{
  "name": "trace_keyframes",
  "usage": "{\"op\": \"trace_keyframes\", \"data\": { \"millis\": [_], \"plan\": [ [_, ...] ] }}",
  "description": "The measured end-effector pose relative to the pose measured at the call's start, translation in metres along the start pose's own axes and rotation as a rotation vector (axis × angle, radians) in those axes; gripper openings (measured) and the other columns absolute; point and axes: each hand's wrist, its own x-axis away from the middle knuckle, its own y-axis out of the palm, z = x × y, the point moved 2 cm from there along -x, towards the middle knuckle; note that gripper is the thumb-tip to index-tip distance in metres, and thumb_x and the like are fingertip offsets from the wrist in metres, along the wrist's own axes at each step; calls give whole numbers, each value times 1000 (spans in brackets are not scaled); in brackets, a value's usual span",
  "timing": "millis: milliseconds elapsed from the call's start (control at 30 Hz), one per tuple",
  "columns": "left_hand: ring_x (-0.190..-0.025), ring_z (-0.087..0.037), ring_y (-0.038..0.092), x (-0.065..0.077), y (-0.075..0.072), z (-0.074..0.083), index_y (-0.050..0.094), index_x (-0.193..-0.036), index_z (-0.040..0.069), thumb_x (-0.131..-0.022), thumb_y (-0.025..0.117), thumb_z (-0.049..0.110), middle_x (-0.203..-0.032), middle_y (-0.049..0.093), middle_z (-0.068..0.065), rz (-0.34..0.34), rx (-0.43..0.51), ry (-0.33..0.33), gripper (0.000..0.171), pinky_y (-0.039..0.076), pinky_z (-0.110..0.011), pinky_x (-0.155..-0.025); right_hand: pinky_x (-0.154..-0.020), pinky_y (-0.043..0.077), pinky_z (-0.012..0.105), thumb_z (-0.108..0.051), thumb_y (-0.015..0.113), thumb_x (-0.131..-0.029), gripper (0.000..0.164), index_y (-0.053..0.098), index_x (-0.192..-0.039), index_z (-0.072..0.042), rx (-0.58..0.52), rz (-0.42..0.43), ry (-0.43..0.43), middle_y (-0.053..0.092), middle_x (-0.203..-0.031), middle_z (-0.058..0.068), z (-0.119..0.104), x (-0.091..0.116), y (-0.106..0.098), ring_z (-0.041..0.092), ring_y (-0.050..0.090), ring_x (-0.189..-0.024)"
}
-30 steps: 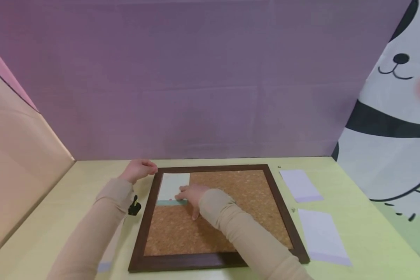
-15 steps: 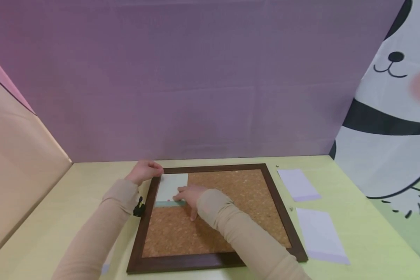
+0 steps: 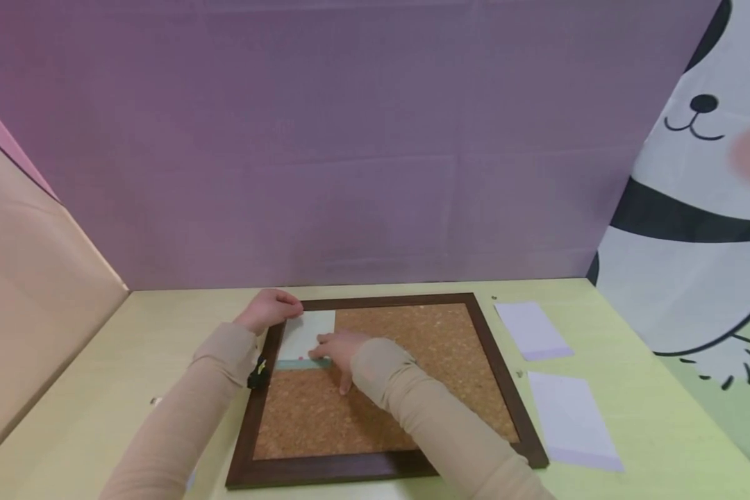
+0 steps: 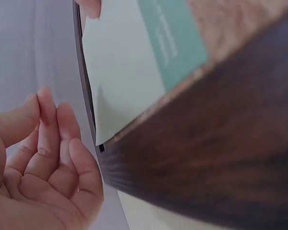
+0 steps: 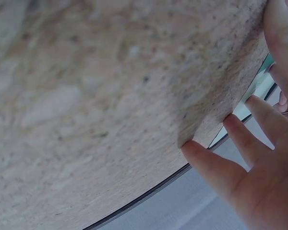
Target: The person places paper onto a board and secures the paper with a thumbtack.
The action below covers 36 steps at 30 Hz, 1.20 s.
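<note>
A white sheet with a teal band [image 3: 306, 340] lies in the far left corner of a cork board [image 3: 325, 417] with a dark wooden frame. My right hand [image 3: 342, 351] holds the sheet down with spread fingers at its right edge; in the right wrist view fingertips [image 5: 189, 146] touch the cork and the sheet. Over the frame's far left corner is my left hand [image 3: 267, 310]. In the left wrist view its thumb meets the forefinger, other fingers curled, beside the sheet's corner [image 4: 103, 129]. Whether something tiny sits in that pinch is hidden.
Two white sheets with lilac bands, a far one [image 3: 533, 330] and a near one [image 3: 575, 419], lie right of the board. Tiny metallic-looking bits [image 3: 494, 298] lie near them, and another bit [image 3: 155, 401] lies left. A purple backdrop [image 3: 362, 153] stands behind the table.
My left hand has moved right, from outside the frame's left edge to over its far left corner. My right hand has stayed on the sheet. The camera view shifted slightly.
</note>
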Motion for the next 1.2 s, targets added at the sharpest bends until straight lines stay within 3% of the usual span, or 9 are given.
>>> {"op": "trace_keyframes", "data": {
  "millis": [167, 367, 600, 1200],
  "plan": [
    [-87, -16, 64, -2, 4, 0, 63, -108, -11, -91, 58, 8, -105, 68, -22, -13, 30, -19, 26, 53, -33, -81, -114, 29, 33, -22, 84, -70, 85, 41, -143, -30, 11, 0, -8, 28, -155, -3, 2, -5, 2, 22, 27, -142],
    [-76, -8, 59, -5, 7, -1, 64, -105, -10, -89, 61, 9, -101, 68, -19, 1, 28, -33, 25, 51, -23, -72, -113, 31, 33, -24, 83, -71, 85, 39, -144, -31, 48, -4, -15, 28, -155, -3, 2, -7, 3, 21, 28, -142],
    [-75, -11, 54, -7, 11, -3, 64, -102, -8, -90, 59, 9, -94, 65, -12, -42, -2, -70, 21, 48, -21, -66, -113, 31, 33, -24, 83, -72, 84, 40, -144, -31, 44, -8, -13, 28, -155, -3, 1, -5, 3, 21, 29, -141],
    [-68, -8, 52, -18, 16, 12, 63, -98, -8, -89, 60, 6, -80, 63, -5, -146, -70, 5, 17, 45, -18, -60, -113, 31, 31, -23, 82, -73, 83, 40, -144, -27, 57, -8, -32, 28, -155, 0, 0, -1, -1, 21, 30, -141]
  ]
}}
